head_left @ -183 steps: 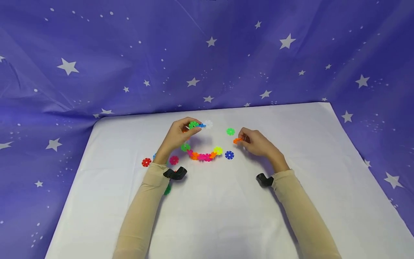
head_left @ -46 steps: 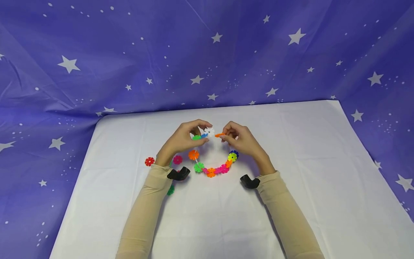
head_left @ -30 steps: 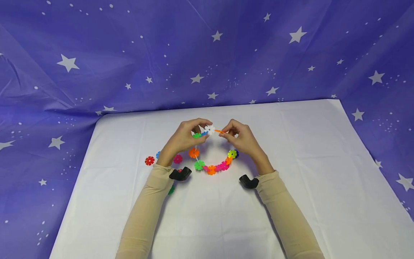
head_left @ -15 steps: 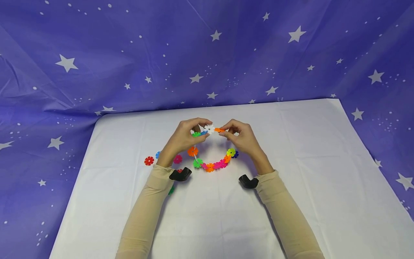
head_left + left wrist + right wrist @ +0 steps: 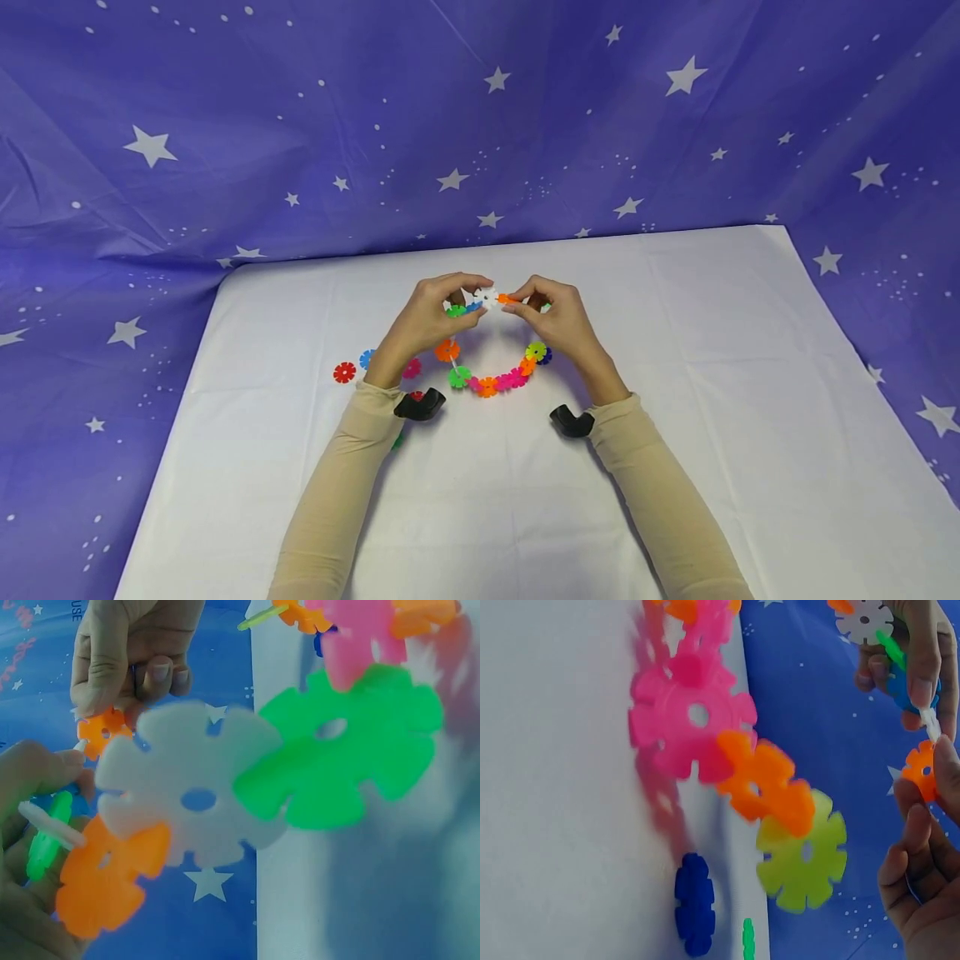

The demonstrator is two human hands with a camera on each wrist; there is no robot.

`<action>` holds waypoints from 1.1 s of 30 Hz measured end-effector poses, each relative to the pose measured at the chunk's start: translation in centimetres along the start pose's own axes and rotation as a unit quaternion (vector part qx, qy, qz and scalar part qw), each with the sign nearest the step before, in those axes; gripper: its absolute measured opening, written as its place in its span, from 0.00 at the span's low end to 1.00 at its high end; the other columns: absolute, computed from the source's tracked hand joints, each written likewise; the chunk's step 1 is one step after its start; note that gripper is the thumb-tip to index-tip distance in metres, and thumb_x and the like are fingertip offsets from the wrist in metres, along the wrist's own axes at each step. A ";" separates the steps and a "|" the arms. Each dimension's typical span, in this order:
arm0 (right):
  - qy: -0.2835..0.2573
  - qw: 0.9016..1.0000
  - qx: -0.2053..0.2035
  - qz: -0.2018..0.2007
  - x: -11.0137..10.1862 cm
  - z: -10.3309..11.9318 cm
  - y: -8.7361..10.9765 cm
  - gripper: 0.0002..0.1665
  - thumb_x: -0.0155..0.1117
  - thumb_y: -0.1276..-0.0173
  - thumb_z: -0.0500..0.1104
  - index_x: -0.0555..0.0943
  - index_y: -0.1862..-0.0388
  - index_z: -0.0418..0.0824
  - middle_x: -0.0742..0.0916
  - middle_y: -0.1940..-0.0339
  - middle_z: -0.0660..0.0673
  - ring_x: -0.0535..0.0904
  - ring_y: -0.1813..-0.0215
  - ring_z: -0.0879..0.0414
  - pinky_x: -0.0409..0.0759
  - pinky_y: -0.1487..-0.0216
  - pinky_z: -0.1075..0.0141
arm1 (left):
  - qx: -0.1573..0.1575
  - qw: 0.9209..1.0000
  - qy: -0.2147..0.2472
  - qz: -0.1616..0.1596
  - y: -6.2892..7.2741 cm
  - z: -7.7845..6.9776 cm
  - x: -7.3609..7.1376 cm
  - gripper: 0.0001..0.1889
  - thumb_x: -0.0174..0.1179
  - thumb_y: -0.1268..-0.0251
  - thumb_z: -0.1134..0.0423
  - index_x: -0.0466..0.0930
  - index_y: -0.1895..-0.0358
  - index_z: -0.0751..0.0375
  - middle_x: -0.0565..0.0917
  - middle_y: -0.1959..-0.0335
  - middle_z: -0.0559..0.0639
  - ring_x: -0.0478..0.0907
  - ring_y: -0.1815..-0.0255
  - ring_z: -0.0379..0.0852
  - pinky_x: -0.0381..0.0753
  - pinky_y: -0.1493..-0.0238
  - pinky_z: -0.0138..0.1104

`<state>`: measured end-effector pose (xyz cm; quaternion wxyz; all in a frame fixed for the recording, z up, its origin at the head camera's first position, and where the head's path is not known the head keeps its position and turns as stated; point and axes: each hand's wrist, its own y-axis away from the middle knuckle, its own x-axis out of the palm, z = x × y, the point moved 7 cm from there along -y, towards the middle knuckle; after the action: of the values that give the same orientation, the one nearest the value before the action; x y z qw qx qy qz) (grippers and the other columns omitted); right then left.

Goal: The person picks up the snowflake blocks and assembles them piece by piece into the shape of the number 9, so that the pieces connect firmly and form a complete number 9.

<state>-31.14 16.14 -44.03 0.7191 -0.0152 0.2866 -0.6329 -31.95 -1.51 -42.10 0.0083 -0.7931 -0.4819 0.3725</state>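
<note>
My left hand (image 5: pixel 423 321) grips the end of a chain of notched plastic discs, fingers around a blue disc (image 5: pixel 901 686) and a white disc (image 5: pixel 485 297). An orange disc (image 5: pixel 504 298) is pinched between thumb and fingers of my right hand (image 5: pixel 566 321), its edge right at the white one. Below, the chain hangs in a curve: an orange disc (image 5: pixel 105 877), a white disc (image 5: pixel 187 787), a green disc (image 5: pixel 460 377), pink discs (image 5: pixel 512 379), and a yellow-green disc (image 5: pixel 536 352) at its far end.
On the white tabletop (image 5: pixel 480 517) lie a dark blue disc (image 5: pixel 695 904) and a green disc (image 5: pixel 748 937), near the chain's yellow-green end. Loose red (image 5: pixel 344 372), blue (image 5: pixel 367 359) and pink (image 5: pixel 412 368) discs lie by my left wrist. A starry curtain (image 5: pixel 480 125) stands behind.
My right hand has come left with the orange disc, up to the white disc at my left hand. The disc has turned in my fingers. The hanging chain has shifted right since the earliest frame.
</note>
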 end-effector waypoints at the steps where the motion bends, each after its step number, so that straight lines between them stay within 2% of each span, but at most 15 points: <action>1: 0.003 1.000 -0.004 -0.004 0.0 0.0 0.0 0.06 0.74 0.42 0.36 0.84 0.70 0.37 0.89 0.69 0.42 0.74 0.77 0.54 0.73 0.74 0.65 | 0.001 1.000 -0.002 0.001 0.0 -0.1 0.1 0.20 0.68 0.42 0.68 0.82 0.45 0.60 0.86 0.52 0.51 0.77 0.66 0.45 0.79 0.61 0.34; 9: 0.044 0.996 -0.059 -0.048 0.0 1.5 0.2 0.08 0.74 0.42 0.41 0.84 0.74 0.39 0.88 0.74 0.45 0.73 0.78 0.58 0.73 0.75 0.69 | 0.023 0.999 -0.031 -0.018 -0.3 -0.7 0.2 0.19 0.68 0.41 0.68 0.83 0.45 0.61 0.87 0.55 0.52 0.76 0.69 0.44 0.77 0.66 0.34; 13: 0.048 0.995 -0.065 -0.066 -0.2 1.8 0.3 0.08 0.75 0.43 0.39 0.84 0.75 0.38 0.87 0.75 0.44 0.74 0.77 0.58 0.74 0.73 0.70 | 0.037 0.998 -0.042 -0.023 -0.4 -1.1 0.4 0.18 0.68 0.41 0.69 0.83 0.45 0.62 0.87 0.57 0.52 0.76 0.70 0.44 0.78 0.66 0.33; 20: 0.043 0.994 -0.068 -0.072 -0.7 2.1 0.4 0.07 0.75 0.45 0.38 0.85 0.74 0.37 0.87 0.75 0.44 0.77 0.75 0.57 0.76 0.70 0.73 | 0.050 0.997 -0.045 -0.025 -0.5 -1.5 0.9 0.18 0.67 0.40 0.69 0.83 0.45 0.63 0.87 0.59 0.53 0.76 0.70 0.44 0.78 0.66 0.32; 23: 0.016 0.997 -0.046 -0.053 -0.7 1.9 0.2 0.05 0.73 0.41 0.38 0.86 0.69 0.37 0.87 0.72 0.42 0.79 0.73 0.55 0.77 0.67 0.72 | 0.050 0.997 -0.033 -0.042 -0.5 -1.4 0.7 0.18 0.67 0.40 0.69 0.83 0.45 0.62 0.87 0.57 0.53 0.76 0.70 0.44 0.77 0.66 0.32; 28: -0.063 0.998 0.030 -0.001 -0.3 0.8 0.0 0.08 0.64 0.32 0.35 0.85 0.55 0.34 0.87 0.65 0.37 0.80 0.69 0.47 0.79 0.64 0.69 | 0.048 0.997 -0.011 -0.059 -0.2 -1.1 0.2 0.19 0.69 0.41 0.68 0.83 0.45 0.61 0.87 0.56 0.53 0.79 0.69 0.44 0.79 0.63 0.32; 31: -0.095 0.993 0.064 0.021 0.1 0.1 0.0 0.09 0.60 0.30 0.34 0.83 0.54 0.31 0.86 0.64 0.33 0.81 0.67 0.42 0.81 0.63 0.63 | 0.048 0.997 -0.001 -0.057 -0.2 -1.1 0.3 0.18 0.69 0.41 0.68 0.83 0.46 0.62 0.88 0.55 0.54 0.80 0.68 0.44 0.80 0.63 0.32; 33: -0.112 0.991 0.074 0.027 0.2 -0.2 0.0 0.09 0.59 0.29 0.34 0.84 0.57 0.29 0.86 0.63 0.32 0.81 0.66 0.41 0.82 0.61 0.60 | 0.046 0.997 0.004 -0.056 -0.2 -1.2 0.4 0.18 0.69 0.41 0.68 0.83 0.45 0.62 0.87 0.53 0.54 0.81 0.68 0.45 0.80 0.63 0.32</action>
<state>-31.23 15.99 -44.26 0.7625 -0.0249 0.1567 -0.6272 -31.33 -0.70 -41.38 0.0673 -0.7650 -0.5080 0.3901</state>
